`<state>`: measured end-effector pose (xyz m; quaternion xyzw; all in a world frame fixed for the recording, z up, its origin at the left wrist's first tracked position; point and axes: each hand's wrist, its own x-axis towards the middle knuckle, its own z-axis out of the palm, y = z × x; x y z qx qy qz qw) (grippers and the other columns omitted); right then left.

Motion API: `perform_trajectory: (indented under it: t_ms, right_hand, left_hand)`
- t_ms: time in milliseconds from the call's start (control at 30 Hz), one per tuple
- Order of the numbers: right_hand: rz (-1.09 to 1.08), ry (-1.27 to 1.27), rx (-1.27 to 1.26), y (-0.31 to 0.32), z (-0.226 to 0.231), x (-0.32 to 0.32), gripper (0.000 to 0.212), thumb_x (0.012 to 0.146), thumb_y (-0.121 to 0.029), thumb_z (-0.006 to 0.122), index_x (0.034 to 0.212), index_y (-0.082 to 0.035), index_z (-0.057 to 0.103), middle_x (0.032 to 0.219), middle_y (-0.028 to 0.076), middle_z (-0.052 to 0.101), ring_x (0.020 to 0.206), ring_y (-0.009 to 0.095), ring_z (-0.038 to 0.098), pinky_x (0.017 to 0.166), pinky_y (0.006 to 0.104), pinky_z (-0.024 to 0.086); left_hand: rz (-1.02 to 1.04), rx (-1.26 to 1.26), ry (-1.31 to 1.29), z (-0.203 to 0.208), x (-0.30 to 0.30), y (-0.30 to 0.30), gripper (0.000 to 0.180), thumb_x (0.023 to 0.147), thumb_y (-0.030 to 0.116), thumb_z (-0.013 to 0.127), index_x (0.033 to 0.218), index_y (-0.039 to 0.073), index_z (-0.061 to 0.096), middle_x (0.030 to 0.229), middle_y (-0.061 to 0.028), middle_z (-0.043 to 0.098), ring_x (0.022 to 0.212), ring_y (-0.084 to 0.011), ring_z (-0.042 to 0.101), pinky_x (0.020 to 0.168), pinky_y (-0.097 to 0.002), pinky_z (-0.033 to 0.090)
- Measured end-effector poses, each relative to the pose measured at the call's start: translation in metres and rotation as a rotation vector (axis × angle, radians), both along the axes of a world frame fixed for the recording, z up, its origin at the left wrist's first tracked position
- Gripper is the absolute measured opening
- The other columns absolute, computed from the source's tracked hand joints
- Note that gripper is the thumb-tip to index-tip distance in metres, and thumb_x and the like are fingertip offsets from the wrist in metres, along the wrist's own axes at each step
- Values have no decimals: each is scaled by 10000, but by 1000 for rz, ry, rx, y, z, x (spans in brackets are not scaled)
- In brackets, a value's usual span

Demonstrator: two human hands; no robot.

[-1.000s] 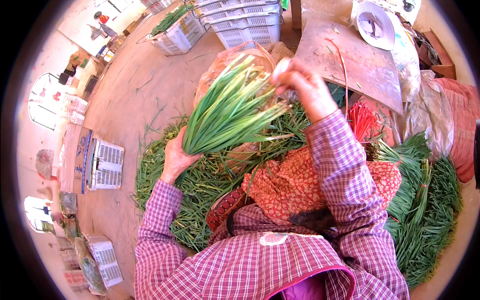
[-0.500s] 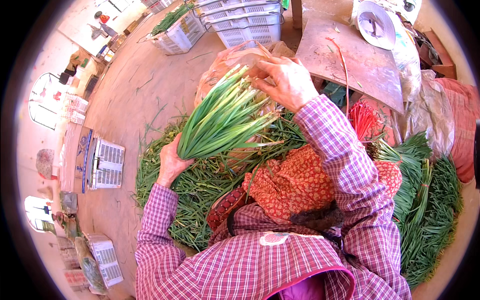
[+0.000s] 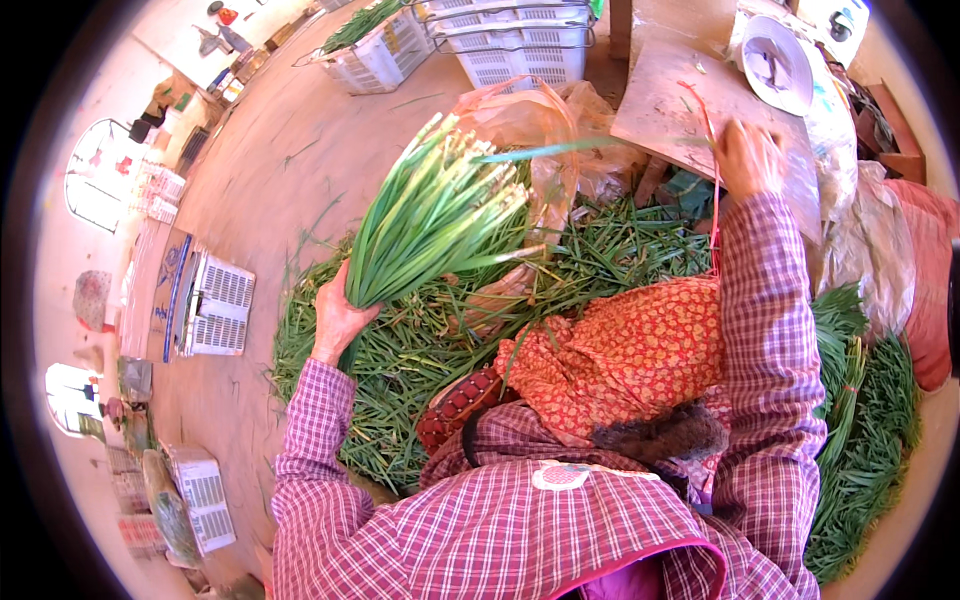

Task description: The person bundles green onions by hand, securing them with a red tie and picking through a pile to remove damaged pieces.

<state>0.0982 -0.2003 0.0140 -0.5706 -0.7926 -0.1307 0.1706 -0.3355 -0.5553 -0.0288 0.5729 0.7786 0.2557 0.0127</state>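
Observation:
A thick bunch of green chives (image 3: 425, 225) rests in my left hand (image 3: 340, 315), whose fingers wrap round its leafy end. The pale cut ends fan out to the upper right. My right hand (image 3: 748, 160) is closed over the near edge of the flat board, slightly blurred. From it a single chive leaf (image 3: 590, 146) stretches leftward to the bunch, smeared by motion. Under the bunch lies a heap of loose chive leaves (image 3: 390, 400). An orange translucent plastic bag (image 3: 550, 150) sits just behind the bunch.
The board (image 3: 660, 110) carries a red strip (image 3: 713, 180) and a white hat (image 3: 776, 65). Tied chives (image 3: 870, 440) lie at my right. White crates (image 3: 515, 55) are stacked at the back, beside a crate of greens (image 3: 375, 60). More crates (image 3: 222, 305) stand at the left.
My right hand has left the cut ends of the bunch and moved right, over the board, drawing a leaf with it. My left hand still holds the bunch, nearly in place.

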Motion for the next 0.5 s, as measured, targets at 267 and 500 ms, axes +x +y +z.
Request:
perform_trajectory:
  t_ms: [267, 500]
  right_hand:
    - [306, 87, -108, -65, -22, -38, 165, 881, -275, 634, 1005, -183, 694, 919, 52, 673, 917, 258, 645, 905, 493, 443]
    - [805, 500, 258, -116, 23, -140, 165, 881, -296, 641, 918, -146, 699, 879, 48, 626, 922, 237, 610, 946, 452, 421]
  left_hand:
    - [40, 91, -48, 7, 1, 5, 739, 613, 128, 809, 1293, 41, 532, 1027, -152, 711, 952, -296, 697, 837, -371, 535]
    - [-26, 81, 30, 18, 23, 19, 717, 629, 122, 803, 1286, 28, 531, 1033, -161, 707, 940, -291, 701, 820, -360, 539]
